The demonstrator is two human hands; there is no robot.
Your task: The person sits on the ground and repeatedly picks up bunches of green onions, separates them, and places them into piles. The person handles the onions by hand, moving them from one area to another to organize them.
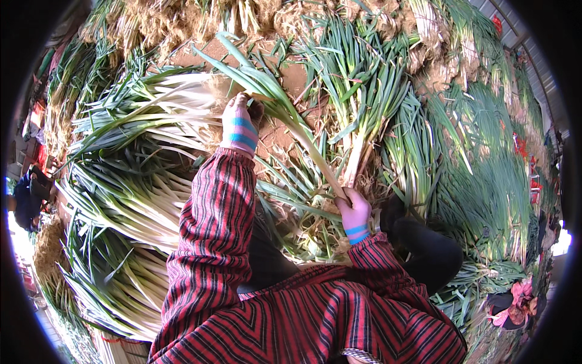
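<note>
My right hand (354, 210), in a pink glove with a blue-striped cuff, grips the lower white end of a long green onion (313, 148). The onion slants up and left, its green leaves fanning past my left hand (240, 119). That hand, gloved alike, is closed at the leaves and pinches a thin brownish leaf (261, 97) drawn off to the side; its fingertips are partly hidden. Below the onion lie peeled leaves and trimmings (313, 227). Just beyond my right hand, a bunch of unpeeled green onions (359, 109) rests with its stems towards me.
Pale-stemmed green onions lie in heaps at left (150, 195). More bunches with dry, soil-coloured roots (182, 22) line the far side. A wide heap of green leaves (482, 173) spreads at right. Another person (29, 198) is at the far left rim. Bare brown ground (291, 79) shows ahead.
</note>
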